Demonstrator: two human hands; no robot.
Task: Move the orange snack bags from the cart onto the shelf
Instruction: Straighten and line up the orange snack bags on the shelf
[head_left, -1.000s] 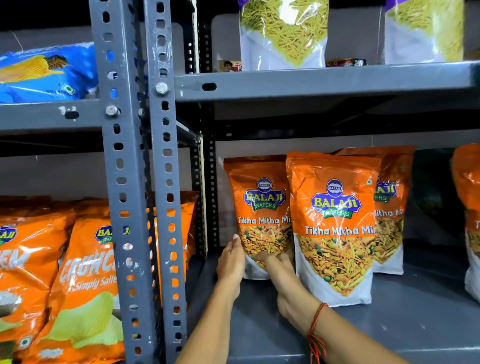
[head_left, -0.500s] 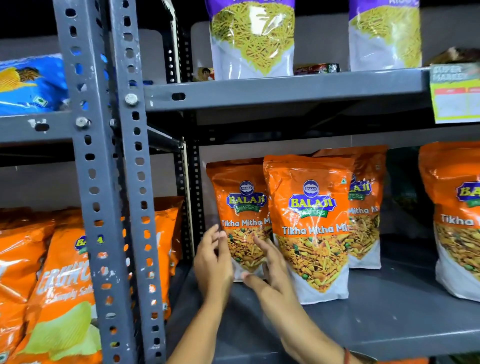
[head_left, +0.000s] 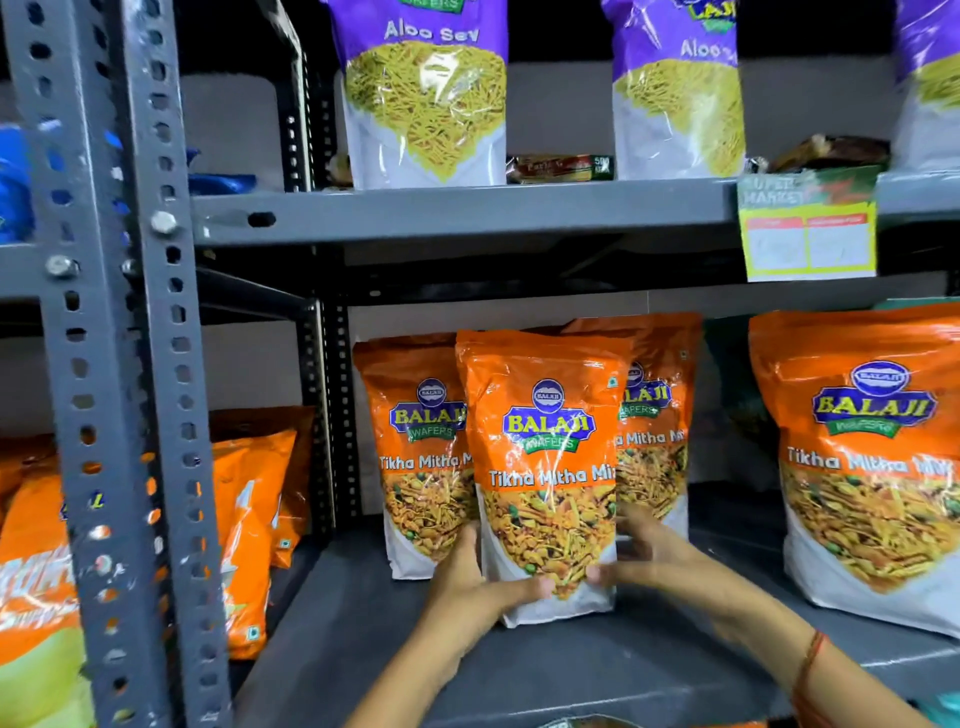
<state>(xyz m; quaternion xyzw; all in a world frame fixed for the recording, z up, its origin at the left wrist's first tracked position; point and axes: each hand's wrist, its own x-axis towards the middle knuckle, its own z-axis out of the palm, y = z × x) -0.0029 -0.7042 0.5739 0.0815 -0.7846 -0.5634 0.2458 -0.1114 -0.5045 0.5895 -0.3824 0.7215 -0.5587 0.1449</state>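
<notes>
We see both hands on the front orange snack bag, a Balaji "Tikha Mitha Mix" pack standing upright on the grey shelf, approx. centre frame. Left hand cups the bag's lower left edge, thumb laid across the front near the bottom; right hand grips the lower right edge, thumb on the front, fingers wrapped behind, so the pack is pinched betw. the two hands. A red thread bracelet circles the right wrist. Just behind & left stands a second orange bag, partly overlapped by the front one; a third orange bag stands behind & right, also overlapped. Well to the right, apart from this group, a larger-looking orange bag of the same mix stands on the same shelf. On the upper shelf we note purple "Aloo Sev" bags, upright, w/ a yellow-green price tag hanging from the shelf lip at right. A perforated grey upright divides this bay from the left bay, where orange chip bags lean in a row. The cart is not visible in our view.
</notes>
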